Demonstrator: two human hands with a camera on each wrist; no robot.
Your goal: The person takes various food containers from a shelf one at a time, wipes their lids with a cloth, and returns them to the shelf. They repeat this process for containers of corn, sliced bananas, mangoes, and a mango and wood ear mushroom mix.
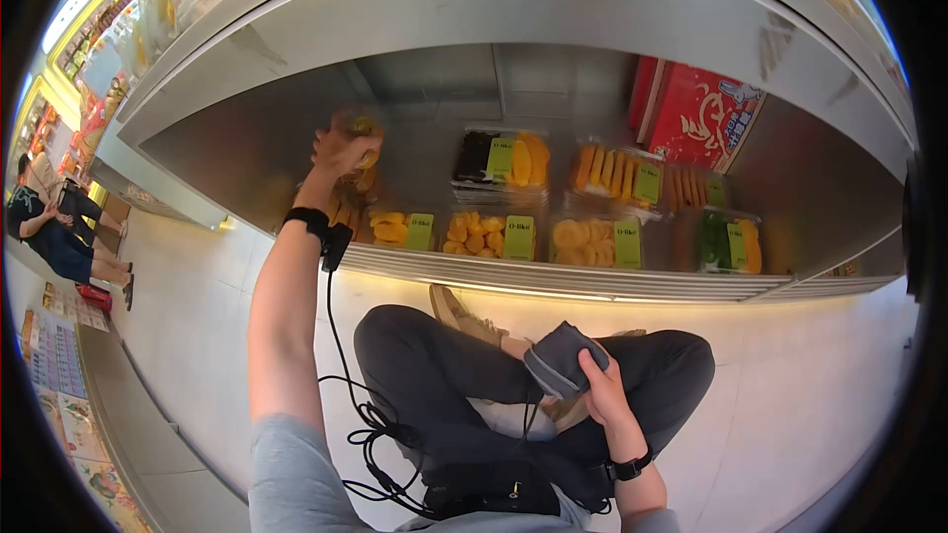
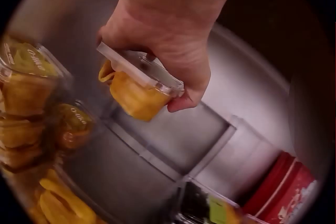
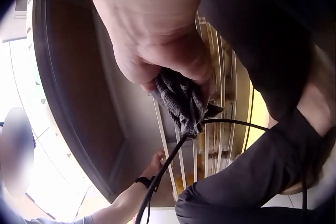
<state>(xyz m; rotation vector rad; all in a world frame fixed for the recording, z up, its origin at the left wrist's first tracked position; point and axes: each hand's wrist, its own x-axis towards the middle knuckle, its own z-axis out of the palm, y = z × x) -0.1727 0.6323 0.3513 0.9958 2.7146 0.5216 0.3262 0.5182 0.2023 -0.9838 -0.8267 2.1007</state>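
The clear pack of yellow-orange pieces (image 2: 137,95) is in the air inside the metal case (image 1: 553,5), at its left end, with the left hand (image 1: 339,150) gripping it. The fingers are curled round its edges, and it is tilted. To handle it well, the hold should sit on the stiff rim, since the thin walls would likely bend under a hard squeeze. Levelling it would probably spare the lid and contents, and a little clearance should stop it knocking the stacked packs (image 2: 23,98) beside it.

The right hand (image 1: 609,397) is well outside the case, above the crossed legs (image 1: 425,345), its fingers closed round a grey cloth item (image 1: 561,360). A slack cable (image 3: 168,158) is best left away from the case edge.

Count: one pack in the left hand and one cloth item in the right. Four labelled pack fronts show along the front edge. Behind them are one stack with dark and orange contents (image 1: 502,158), one pack of orange sticks (image 1: 612,176) and one browner pack (image 1: 691,188). How many lie in each stack cannot be told.
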